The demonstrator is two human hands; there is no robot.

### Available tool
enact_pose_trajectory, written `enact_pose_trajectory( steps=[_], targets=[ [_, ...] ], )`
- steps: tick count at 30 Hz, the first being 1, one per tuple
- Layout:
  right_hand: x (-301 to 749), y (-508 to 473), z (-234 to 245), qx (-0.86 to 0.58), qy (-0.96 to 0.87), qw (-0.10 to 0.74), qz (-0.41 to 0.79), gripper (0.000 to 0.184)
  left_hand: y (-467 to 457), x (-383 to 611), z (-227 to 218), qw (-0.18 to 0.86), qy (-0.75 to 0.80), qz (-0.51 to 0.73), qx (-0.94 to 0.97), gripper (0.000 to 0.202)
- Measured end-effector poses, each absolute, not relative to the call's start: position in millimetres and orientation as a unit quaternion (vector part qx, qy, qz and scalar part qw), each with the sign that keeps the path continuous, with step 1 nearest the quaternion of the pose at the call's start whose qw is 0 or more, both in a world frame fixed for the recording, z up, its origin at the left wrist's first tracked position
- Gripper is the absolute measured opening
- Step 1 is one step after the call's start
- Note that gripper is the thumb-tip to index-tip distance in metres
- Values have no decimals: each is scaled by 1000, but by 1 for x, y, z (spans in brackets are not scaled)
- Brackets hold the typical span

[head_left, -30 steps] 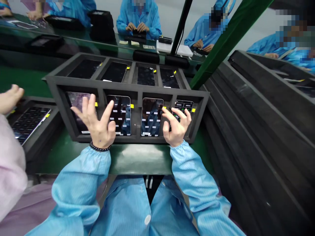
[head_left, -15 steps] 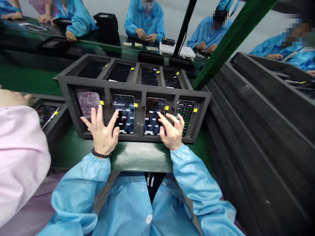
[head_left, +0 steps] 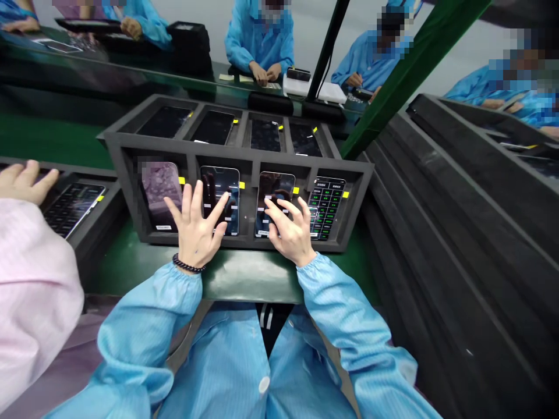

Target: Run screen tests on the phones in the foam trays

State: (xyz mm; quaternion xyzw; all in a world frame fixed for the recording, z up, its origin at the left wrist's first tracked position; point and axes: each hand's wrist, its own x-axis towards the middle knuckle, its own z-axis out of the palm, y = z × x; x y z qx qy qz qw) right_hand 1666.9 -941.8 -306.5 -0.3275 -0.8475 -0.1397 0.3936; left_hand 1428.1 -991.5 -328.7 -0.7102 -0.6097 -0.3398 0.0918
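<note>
A black foam tray stands in front of me, with smartphones in its compartments, each beside a yellow tab. My left hand is spread, its index fingertip at the screen of the second phone in the front row. My right hand has its fingers apart; the index fingertip meets the upper left of the third phone's screen. Small pale labels dot both these screens. A mauve picture shows on the leftmost phone. The rightmost phone displays a grid with green text.
At my left, a co-worker's hand hovers by another tray's phone. Stacked black foam trays rise on the right, beside a slanting green post. Across the far bench, several people in blue jackets work.
My left hand has shifted right, its index finger now at the right side of the second phone. My right hand has slid left across the third phone. The neighbour's hand moved.
</note>
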Motion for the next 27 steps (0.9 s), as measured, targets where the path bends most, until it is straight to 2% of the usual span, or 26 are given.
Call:
enact_pose_trajectory(
  steps=[3, 9, 17, 27],
  targets=[
    [1665, -941, -305, -335, -850, 383, -133, 29, -990, 1429, -326, 89, -606, -328, -719, 54],
    [1687, -956, -308, -363, -813, 433, -139, 26, -1017, 1419, -325, 97, -639, -355, -675, 56],
    [1699, -968, -321, -404, -808, 406, -137, 29, -1039, 1410, -347, 67, -649, -347, -674, 54],
    [1695, -964, -321, -406, -810, 403, -126, 27, -1029, 1412, -346, 49, -670, -322, -667, 57]
  ],
)
